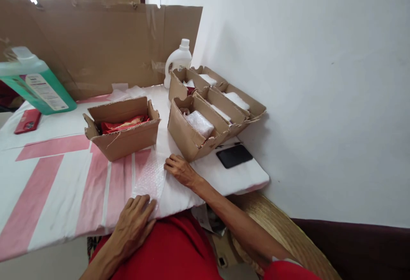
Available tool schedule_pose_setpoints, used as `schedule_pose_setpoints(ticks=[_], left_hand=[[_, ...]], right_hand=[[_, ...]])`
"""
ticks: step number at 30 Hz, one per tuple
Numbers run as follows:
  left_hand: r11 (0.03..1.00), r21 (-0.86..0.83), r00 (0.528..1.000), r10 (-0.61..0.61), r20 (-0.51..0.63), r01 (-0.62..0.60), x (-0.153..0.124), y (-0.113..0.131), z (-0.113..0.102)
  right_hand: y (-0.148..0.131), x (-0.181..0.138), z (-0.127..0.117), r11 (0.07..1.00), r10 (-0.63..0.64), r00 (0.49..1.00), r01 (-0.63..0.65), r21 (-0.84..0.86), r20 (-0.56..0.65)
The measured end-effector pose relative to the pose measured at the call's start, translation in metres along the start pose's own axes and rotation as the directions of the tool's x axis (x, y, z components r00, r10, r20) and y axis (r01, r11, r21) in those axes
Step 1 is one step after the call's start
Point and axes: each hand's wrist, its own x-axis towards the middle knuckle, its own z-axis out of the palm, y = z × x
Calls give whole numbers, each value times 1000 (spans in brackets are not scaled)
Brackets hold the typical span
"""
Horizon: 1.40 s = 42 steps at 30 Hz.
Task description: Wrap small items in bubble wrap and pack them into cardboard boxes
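Observation:
A clear bubble wrap sheet [150,177] lies on the cloth-covered table near its front edge. My left hand [136,220] rests on the sheet's near end, with fingers laid over it and the thumb apart. At the sheet's right edge, my right hand [181,169] has its fingers curled closed on the wrap; the fingertips are partly hidden. Just beyond the sheet stands an open cardboard box [128,141] with a red shiny packet [124,125] in it. Right of that, another cardboard box [188,137] holds a bubble-wrapped item [200,124], close above my right hand.
Several more cardboard boxes [237,111] crowd against the wall. A black phone [234,156] lies at the right, a red phone [27,121] at the left. A green liquid bottle [41,83] and a white jug [178,60] stand before an upright cardboard panel [105,49]. Someone is partly visible behind it.

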Motion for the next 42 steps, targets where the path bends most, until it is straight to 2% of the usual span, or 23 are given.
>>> schedule_pose_setpoints(ticks=[4, 8, 11, 14, 19, 22, 25, 27, 29, 30, 32, 34, 37, 39, 42], left_hand=[[999, -33, 1000, -19, 23, 20, 1, -1, 5], [999, -42, 1000, -14, 19, 15, -1, -3, 5], [999, -33, 1000, -1, 4, 1, 0, -4, 2], [1000, -10, 1000, 25, 1, -25, 1, -4, -2], [998, -24, 999, 49, -17, -50, 0, -4, -6], [998, -35, 998, 47, -34, -48, -1, -5, -6], [998, -33, 998, 50, -37, -51, -3, -7, -7], [997, -22, 997, 70, -41, -70, -4, -9, -8], [995, -5, 994, 95, -44, -95, -5, -11, -8], [995, 5, 994, 104, -42, -104, -5, -11, -9], [993, 18, 993, 114, -37, -114, -6, -12, -9], [992, 21, 992, 122, -32, -121, -8, -13, -8], [992, 17, 991, 127, -37, -126, -10, -13, -6], [993, 15, 991, 121, -51, -120, -12, -13, -5], [994, 5, 990, 113, -86, -113, -16, -12, -4]], right_hand=[[-7, -13, -6, 999, 49, 999, -49, -2, -11], [-40, -28, -12, 992, 122, 978, -119, 28, -172], [-67, -35, -6, 994, 101, 960, -84, 74, -261], [-82, -41, 5, 988, 145, 955, -126, 89, -258], [-84, -53, 12, 980, 184, 941, -153, 130, -282], [-75, -54, 9, 960, 234, 926, -172, 221, -296], [-60, -45, 0, 885, 434, 863, -355, 300, -259], [-49, -35, -8, 760, 634, 758, -575, 303, -153], [-40, -22, -19, 596, 782, 623, -756, 271, 16], [-37, -16, -24, 529, 818, 566, -810, 252, 102], [-35, -5, -31, 455, 835, 502, -860, 232, 224], [-36, 3, -34, 412, 846, 463, -883, 225, 265], [-37, 7, -29, 350, 869, 424, -891, 290, 254], [-34, 6, -21, 317, 874, 434, -851, 419, 221], [-28, 3, -10, 336, 852, 499, -751, 568, 156]])
